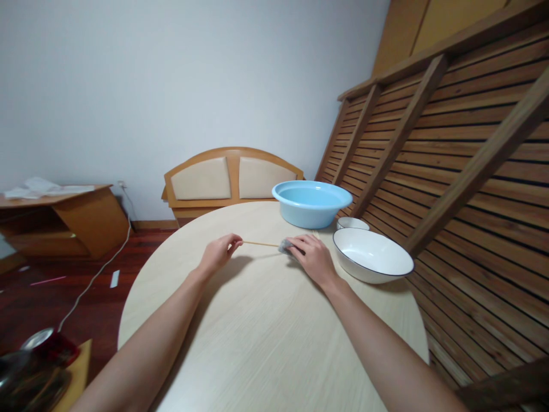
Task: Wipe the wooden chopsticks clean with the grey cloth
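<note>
Between my two hands a thin, light wooden chopstick (261, 244) is held level, just above the round table (253, 320). The fingertips of my left hand (222, 249) pinch its left end. My right hand (312, 257) is closed on a bunched grey cloth (285, 246), which wraps the chopstick's other end. That end is hidden in the cloth and fingers. Just beyond my right hand, the tips of some thin light sticks (316, 233) show on the table, mostly covered by the hand.
A light-blue basin (312, 214) stands at the table's far right. Nearer are a small white bowl (352, 224) and a large white dark-rimmed bowl (373, 257). A slatted wooden frame (446, 154) leans along the right. At lower left sits a red can (55, 346).
</note>
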Demonstrator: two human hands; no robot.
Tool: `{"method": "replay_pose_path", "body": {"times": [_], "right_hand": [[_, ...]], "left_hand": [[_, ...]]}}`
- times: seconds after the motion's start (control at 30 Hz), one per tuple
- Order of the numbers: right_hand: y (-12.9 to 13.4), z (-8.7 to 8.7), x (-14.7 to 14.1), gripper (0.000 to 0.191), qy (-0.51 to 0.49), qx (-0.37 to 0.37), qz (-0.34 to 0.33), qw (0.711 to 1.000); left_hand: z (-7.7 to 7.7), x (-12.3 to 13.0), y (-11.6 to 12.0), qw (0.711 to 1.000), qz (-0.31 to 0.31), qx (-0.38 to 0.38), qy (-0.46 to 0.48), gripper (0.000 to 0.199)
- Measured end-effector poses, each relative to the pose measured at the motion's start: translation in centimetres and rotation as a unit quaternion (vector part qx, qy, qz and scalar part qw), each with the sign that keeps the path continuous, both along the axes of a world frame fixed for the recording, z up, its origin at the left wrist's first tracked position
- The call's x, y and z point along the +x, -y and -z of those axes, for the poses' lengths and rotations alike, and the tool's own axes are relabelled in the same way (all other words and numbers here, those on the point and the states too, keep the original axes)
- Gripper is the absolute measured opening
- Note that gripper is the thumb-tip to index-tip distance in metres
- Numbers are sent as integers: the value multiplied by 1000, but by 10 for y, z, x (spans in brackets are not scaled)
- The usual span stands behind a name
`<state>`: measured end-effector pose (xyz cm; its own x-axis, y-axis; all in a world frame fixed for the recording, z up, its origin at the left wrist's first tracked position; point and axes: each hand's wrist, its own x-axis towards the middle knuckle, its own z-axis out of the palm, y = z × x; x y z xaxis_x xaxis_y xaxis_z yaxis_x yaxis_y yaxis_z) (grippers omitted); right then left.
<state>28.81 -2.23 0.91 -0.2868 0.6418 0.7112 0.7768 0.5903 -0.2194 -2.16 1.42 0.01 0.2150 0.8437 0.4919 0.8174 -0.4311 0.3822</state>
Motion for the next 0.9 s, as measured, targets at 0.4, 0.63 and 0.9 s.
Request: {"method": "replay_pose_path", "body": {"times": [0.4,0.63,0.9], "right_hand": [[15,2,-34,28,59,-2,-74,995],[15,-2,-35,14,86,-11,-76,993],[11,-5,-24,15,99,-17,-57,993]], "left_hand": [[-15,52,33,971,146,130,-137,37],[-14,54,33,968,150,137,-151,35],[-17,44,31,969,156,141,-126,30]]}}
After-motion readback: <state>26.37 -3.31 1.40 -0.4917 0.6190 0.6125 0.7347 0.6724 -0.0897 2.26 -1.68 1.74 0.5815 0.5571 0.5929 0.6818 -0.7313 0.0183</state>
